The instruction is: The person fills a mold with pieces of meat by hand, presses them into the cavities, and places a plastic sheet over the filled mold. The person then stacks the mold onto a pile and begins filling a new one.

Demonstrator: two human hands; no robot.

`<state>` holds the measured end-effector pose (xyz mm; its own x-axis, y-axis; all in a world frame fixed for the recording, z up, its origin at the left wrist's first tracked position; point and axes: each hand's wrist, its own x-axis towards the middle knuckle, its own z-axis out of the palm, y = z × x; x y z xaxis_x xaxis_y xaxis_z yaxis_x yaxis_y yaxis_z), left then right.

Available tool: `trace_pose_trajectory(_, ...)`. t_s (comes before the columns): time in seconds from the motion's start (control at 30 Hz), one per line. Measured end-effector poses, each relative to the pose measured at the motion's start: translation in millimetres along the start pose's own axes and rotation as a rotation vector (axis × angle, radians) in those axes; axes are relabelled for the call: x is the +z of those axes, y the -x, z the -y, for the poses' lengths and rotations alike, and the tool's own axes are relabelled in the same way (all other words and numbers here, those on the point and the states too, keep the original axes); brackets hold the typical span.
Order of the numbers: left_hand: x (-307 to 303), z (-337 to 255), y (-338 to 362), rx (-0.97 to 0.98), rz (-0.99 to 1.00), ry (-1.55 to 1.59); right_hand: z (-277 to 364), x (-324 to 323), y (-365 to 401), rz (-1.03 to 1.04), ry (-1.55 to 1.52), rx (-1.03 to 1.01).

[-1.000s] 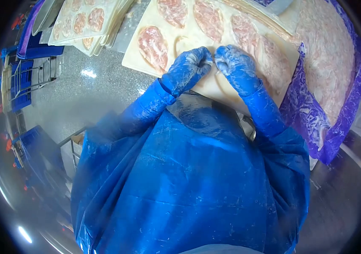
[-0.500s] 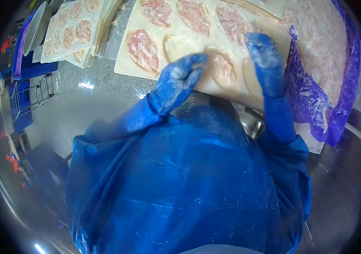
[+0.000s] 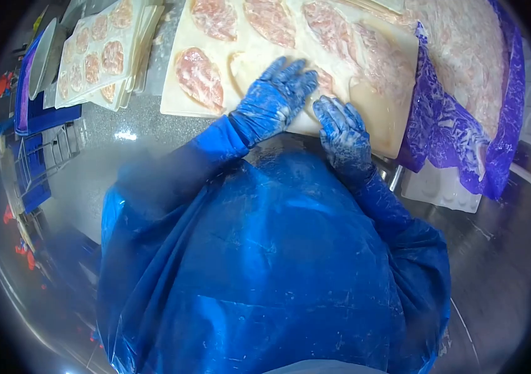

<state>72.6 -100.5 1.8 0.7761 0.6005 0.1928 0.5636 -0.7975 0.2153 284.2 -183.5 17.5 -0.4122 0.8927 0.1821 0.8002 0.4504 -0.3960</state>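
A cream mould board with oval hollows lies in front of me. Pale pink raw meat pieces fill several hollows, and one hollow beside my left hand shows bare. My left hand, in a blue glove, is flat and open with fingers spread over the board. My right hand, gloved too, is open at the board's near edge, its fingertips close to the left hand. Between and beyond them shows a meat piece, partly hidden by the hands. More loose meat covers the board's right side.
A large heap of raw meat on purple plastic film is at the right. A stack of filled boards stands at the left, near a blue crate. A white moulded tray sits under the film's edge.
Both hands have come together over the board's near middle. The right hand moved left and toward me; the left hand's fingers went from curled to spread flat. More meat shows at the board's right.
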Motion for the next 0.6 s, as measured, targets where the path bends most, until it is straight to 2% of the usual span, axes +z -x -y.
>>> trace_pose_trajectory(0.03,-3.5,-1.5,2.6,-0.08,-0.015,-0.006,-0.7,0.8,4.2,0.001,0.0,0.005)
trace_pose_trajectory(0.07,-11.3,-6.3,-2.4,-0.079,-0.017,-0.008,-3.4,3.5,6.9,-0.024,0.004,0.009)
trace_pose_trajectory(0.17,-9.3,-19.4,-12.2,-0.024,-0.129,0.318,-6.9,8.7,10.5,-0.059,-0.002,0.021)
trace_pose_trajectory(0.23,10.5,-9.1,-9.8,-0.02,-0.083,0.255,-7.8,4.8,3.7,-0.024,0.084,0.002)
trace_pose_trajectory(0.33,4.3,0.5,-8.3,-0.009,-0.045,0.154,-16.4,-3.0,-2.0,-0.042,0.184,-0.025)
trace_pose_trajectory(0.4,-1.3,-0.1,-5.3,-0.06,-0.022,0.06,-19.9,-8.6,1.0,-0.028,0.142,-0.034)
trace_pose_trajectory(0.47,0.5,-10.2,-9.5,-0.086,-0.065,0.138,-20.7,-8.0,9.7,0.097,0.034,-0.07)
trace_pose_trajectory(0.53,3.2,-20.9,-14.4,-0.006,-0.045,0.251,-24.5,-10.2,11.6,0.12,0.044,-0.092)
trace_pose_trajectory(0.6,6.9,-12.4,-14.9,-0.017,-0.023,0.27,-37.1,-13.1,5.6,0.149,-0.037,-0.152)
